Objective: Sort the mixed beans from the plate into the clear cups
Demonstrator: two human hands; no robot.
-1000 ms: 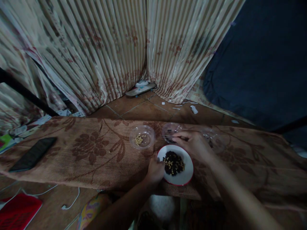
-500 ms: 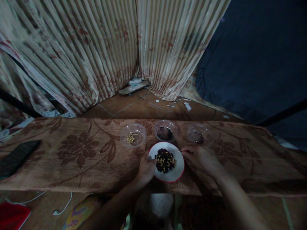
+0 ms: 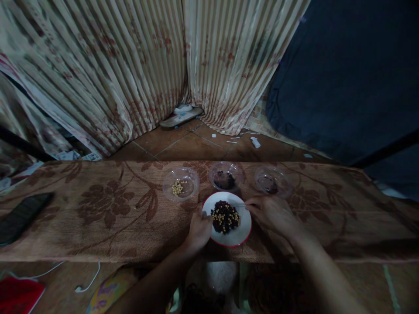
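Observation:
A white plate with a red rim holds a mixed pile of dark and yellow beans. My left hand grips the plate's left edge, its thumb lying over the rim. At the right side my right hand pinches what look like thin metal tweezers, whose tips point left over the plate near the pile. Behind the plate stand clear plastic bowls in a row: the left bowl has yellow beans, the middle bowl has black ones, and the right bowl has a few dark ones.
A patterned brown cloth covers the long table. At its left end lies a dark phone. Beyond the table are striped curtains, a skateboard and small white litter on the tiled floor. A white cable lies below.
The camera view has shifted slightly. Both hands keep their places at the plate, and the tweezers stay over its right side. No bean has visibly been moved.

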